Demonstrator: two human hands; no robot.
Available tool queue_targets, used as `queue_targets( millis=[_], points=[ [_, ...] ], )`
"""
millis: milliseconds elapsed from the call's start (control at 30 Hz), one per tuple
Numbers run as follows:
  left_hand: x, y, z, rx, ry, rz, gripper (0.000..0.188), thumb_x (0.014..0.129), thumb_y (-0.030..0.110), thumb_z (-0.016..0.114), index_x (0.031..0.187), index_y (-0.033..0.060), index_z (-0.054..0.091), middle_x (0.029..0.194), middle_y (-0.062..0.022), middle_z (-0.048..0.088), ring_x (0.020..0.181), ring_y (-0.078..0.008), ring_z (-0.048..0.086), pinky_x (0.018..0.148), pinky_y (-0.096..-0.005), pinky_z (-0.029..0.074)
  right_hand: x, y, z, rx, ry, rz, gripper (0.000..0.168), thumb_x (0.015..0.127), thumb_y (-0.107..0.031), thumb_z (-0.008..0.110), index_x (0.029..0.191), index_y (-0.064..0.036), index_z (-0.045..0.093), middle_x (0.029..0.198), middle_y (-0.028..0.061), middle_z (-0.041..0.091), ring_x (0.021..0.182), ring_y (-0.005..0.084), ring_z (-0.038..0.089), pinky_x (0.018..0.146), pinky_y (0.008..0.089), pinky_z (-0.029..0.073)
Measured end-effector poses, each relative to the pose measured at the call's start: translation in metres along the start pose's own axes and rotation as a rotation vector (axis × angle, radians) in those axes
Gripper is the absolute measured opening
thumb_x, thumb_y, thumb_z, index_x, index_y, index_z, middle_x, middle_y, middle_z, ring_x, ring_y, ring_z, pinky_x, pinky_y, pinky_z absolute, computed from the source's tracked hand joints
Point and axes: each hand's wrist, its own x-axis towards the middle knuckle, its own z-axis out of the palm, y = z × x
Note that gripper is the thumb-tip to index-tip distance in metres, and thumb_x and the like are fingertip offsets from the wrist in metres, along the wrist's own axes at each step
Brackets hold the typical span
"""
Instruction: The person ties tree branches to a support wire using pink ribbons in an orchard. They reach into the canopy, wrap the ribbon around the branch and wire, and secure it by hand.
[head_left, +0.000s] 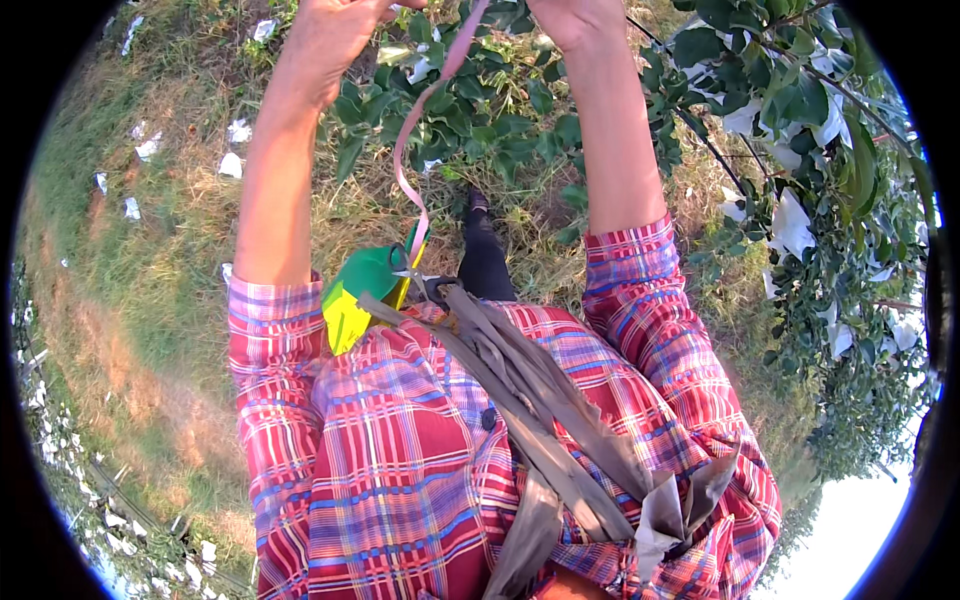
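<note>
My left hand is at the top edge of the view, its fingertips mostly cut off. Across from it, my right hand is also cropped, with its fingers out of sight. A pink ribbon runs down from the top edge between them; whether either hand grips it is hidden. Its lower end reaches a green and yellow pouch at my waist. Scissors with dark handles lie against that pouch. Long grey-brown strips hang across the front of my plaid shirt. Green leaves are below my hands.
Leafy branches with white, bag-like pieces crowd the right side. Dry grass covers the ground on the left, with scattered white pieces. More foliage stands at lower left. My dark-clad leg shows below the leaves.
</note>
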Motion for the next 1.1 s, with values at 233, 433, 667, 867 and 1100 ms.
queue_targets(
  millis=[233, 433, 667, 867, 1100],
  points=[
    [0.025, 0.005, 0.054, -0.243, -0.053, -0.032, 0.028, 0.091, 0.024, 0.054, 0.098, -0.0007, 0.065, 0.090, -0.0066, 0.067, 0.082, -0.0125, 0.061, 0.075, -0.0262, 0.047, -0.026, 0.018, 0.008, -0.144, 0.166, 0.007, 0.013, 0.088, -0.015, 0.058, 0.088, -0.003, 0.064, 0.074, 0.0034, 0.064, 0.062, 0.0099, 0.059, 0.056, 0.0214, 0.046],
    [0.043, -0.001, 0.054, -0.441, -0.020, -0.058, 0.022, 0.091, 0.020, 0.054, 0.097, 0.0011, 0.065, 0.086, -0.0044, 0.065, 0.076, -0.0103, 0.061, 0.067, -0.0220, 0.048, -0.027, 0.009, 0.028, -0.310, 0.244, 0.029, 0.014, 0.088, -0.015, 0.058, 0.089, -0.003, 0.066, 0.074, 0.0000, 0.064, 0.060, 0.0050, 0.055, 0.054, 0.0183, 0.043],
    [0.073, -0.007, 0.053, -0.513, -0.204, -0.054, 0.020, 0.088, 0.017, 0.058, 0.094, -0.0003, 0.065, 0.081, -0.0042, 0.065, 0.065, -0.0103, 0.059, 0.057, -0.0232, 0.048, -0.012, 0.026, 0.014, -0.426, 0.204, -0.034, 0.015, 0.088, -0.016, 0.059, 0.089, -0.004, 0.067, 0.070, -0.0005, 0.063, 0.057, 0.0045, 0.053, 0.053, 0.0186, 0.041],
    [0.085, -0.019, 0.032, -0.571, -0.119, -0.100, 0.020, 0.090, 0.019, 0.055, 0.091, 0.0013, 0.064, 0.074, -0.0053, 0.064, 0.063, -0.0110, 0.059, 0.055, -0.0229, 0.048, -0.047, -0.001, 0.012, -1.210, -0.054, 0.306, 0.027, 0.086, -0.026, 0.061, 0.080, 0.000, 0.064, 0.069, 0.0066, 0.062, 0.060, 0.0117, 0.059, 0.056, 0.0258, 0.047],
    [0.094, -0.023, 0.013, -0.643, -0.187, -0.164, 0.020, 0.092, 0.020, 0.054, 0.079, 0.0055, 0.058, 0.052, 0.0052, 0.044, 0.040, -0.0025, 0.039, 0.038, -0.0188, 0.034, -0.111, 0.040, 0.019, -0.934, -0.676, 0.973, 0.033, 0.085, -0.029, 0.063, 0.070, -0.002, 0.051, 0.056, -0.0002, 0.047, 0.053, 0.0070, 0.043, 0.047, 0.0272, 0.036]
  ],
)
